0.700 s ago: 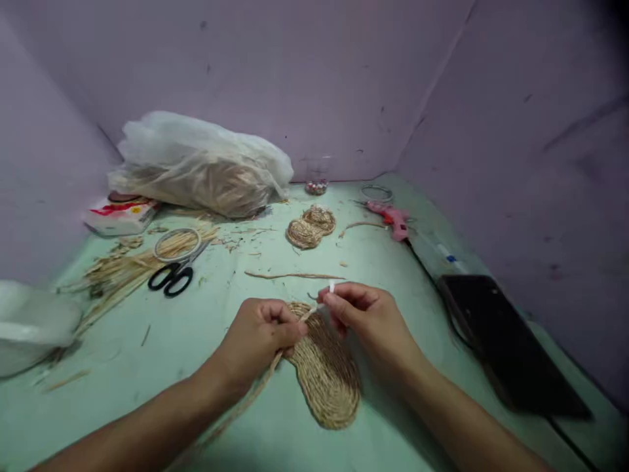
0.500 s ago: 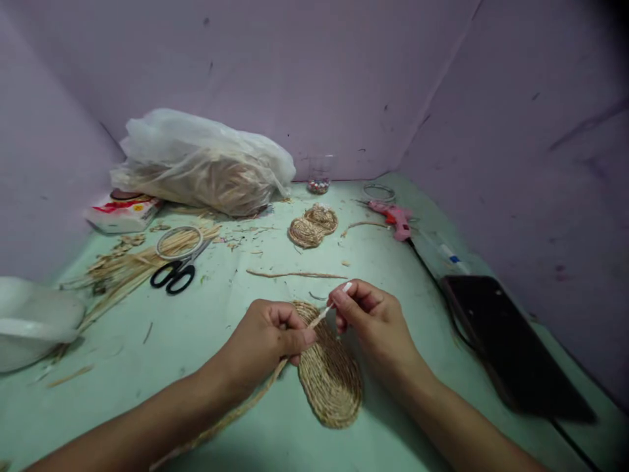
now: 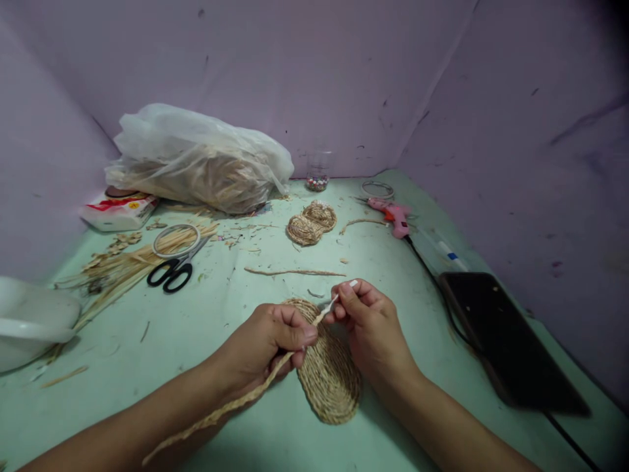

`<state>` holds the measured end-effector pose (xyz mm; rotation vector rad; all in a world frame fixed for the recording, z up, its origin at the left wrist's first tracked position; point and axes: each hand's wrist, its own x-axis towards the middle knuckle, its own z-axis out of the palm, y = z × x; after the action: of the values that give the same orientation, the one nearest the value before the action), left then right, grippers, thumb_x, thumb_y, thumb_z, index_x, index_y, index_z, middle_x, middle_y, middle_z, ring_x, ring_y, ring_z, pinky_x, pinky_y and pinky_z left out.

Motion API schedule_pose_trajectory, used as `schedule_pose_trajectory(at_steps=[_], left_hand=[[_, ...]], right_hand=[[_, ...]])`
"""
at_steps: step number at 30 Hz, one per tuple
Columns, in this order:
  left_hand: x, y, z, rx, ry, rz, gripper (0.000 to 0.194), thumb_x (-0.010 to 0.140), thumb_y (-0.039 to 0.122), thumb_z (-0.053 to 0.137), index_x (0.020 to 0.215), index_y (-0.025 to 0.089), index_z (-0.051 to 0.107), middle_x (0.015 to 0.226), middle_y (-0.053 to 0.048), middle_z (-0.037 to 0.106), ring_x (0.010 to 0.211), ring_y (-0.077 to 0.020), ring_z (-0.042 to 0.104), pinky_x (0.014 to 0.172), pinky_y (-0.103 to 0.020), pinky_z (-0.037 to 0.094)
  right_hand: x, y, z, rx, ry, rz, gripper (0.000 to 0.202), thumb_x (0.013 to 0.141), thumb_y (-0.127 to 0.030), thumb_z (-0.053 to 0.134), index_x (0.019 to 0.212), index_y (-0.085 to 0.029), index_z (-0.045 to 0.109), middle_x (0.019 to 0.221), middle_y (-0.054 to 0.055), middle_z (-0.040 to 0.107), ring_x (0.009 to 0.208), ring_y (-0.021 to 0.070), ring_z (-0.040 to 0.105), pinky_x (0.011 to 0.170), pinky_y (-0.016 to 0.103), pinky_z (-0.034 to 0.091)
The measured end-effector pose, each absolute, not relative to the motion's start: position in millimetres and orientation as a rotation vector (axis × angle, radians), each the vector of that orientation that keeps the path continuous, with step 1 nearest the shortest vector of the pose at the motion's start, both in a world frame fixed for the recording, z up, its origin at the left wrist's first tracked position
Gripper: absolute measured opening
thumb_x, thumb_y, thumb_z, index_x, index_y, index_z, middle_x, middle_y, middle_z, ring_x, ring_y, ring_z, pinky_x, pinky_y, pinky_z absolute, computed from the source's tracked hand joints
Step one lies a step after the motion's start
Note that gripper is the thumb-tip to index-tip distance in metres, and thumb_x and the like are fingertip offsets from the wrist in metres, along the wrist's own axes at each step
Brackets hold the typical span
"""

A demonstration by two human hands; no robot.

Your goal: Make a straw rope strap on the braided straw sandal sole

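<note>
My left hand (image 3: 272, 334) pinches a twisted straw-coloured fibre cord (image 3: 238, 401) between thumb and fingers. The cord's long tail hangs down across my left forearm. A thin white strip (image 3: 331, 305) joins the cord's upper end, and my right hand (image 3: 376, 314) grips it between thumb and forefinger; its white tip sticks out above the thumb. I cannot tell what the strip is made of. Beneath both hands lies a coiled straw sole-shaped mat (image 3: 334, 383), its upper part partly covered by my fingers.
Beyond the hands lie a loose cord (image 3: 295, 271) and a smaller coiled piece (image 3: 310, 224). Scissors (image 3: 170, 274) and straw strips (image 3: 115, 278) are left, before a plastic bag (image 3: 206, 164). A pink glue gun (image 3: 396, 216), bead cup (image 3: 318, 180) and phone (image 3: 506, 341) are also here.
My right hand has turned slightly at the white strip's end. My left hand has tilted, and more of the cord's tail shows over the left forearm. The view has shifted slightly.
</note>
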<state>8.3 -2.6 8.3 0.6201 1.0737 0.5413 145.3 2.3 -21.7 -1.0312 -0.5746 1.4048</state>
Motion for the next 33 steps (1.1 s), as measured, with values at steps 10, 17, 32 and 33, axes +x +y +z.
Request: schedule_pose_trajectory(at_steps=[10, 17, 32, 33], left_hand=[[7, -12, 20, 0.932, 1.127, 0.609, 0.024, 0.053, 0.028, 0.072, 0.048, 0.013, 0.053, 0.038, 0.002, 0.05, 0.038, -0.0051, 0.038, 0.041, -0.019, 0.023], [3, -5, 0, 0.864, 1.154, 0.66, 0.023, 0.055, 0.03, 0.069, 0.052, 0.014, 0.054, 0.042, 0.002, 0.051, 0.041, -0.0056, 0.039, 0.044, -0.019, 0.024], [-4, -3, 7, 1.554, 1.531, 0.767, 0.018, 0.061, 0.026, 0.069, 0.078, 0.019, 0.068, 0.063, -0.001, 0.059, 0.056, -0.0134, 0.048, 0.05, -0.021, 0.032], [-4, -3, 9, 1.557, 1.556, 0.839, 0.02, 0.061, 0.025, 0.069, 0.08, 0.02, 0.069, 0.067, -0.002, 0.061, 0.058, -0.0142, 0.049, 0.052, -0.022, 0.033]], right_hand=[[169, 24, -22, -1.114, -0.698, 1.13, 0.018, 0.065, -0.027, 0.069, 0.066, -0.018, 0.054, 0.053, -0.007, 0.052, 0.042, 0.0058, 0.047, 0.046, 0.021, 0.047], [172, 24, -21, -1.126, -0.569, 1.236, 0.025, 0.056, -0.027, 0.076, 0.072, -0.014, 0.063, 0.058, -0.004, 0.057, 0.044, 0.0053, 0.048, 0.046, 0.021, 0.048], [154, 6, -22, -1.112, -0.697, 1.372, 0.018, 0.068, -0.028, 0.071, 0.072, -0.014, 0.061, 0.061, -0.002, 0.06, 0.048, 0.0069, 0.053, 0.05, 0.021, 0.05], [154, 5, -22, -1.117, -0.716, 1.355, 0.018, 0.068, -0.028, 0.071, 0.072, -0.014, 0.061, 0.061, -0.002, 0.06, 0.048, 0.0071, 0.054, 0.05, 0.021, 0.05]])
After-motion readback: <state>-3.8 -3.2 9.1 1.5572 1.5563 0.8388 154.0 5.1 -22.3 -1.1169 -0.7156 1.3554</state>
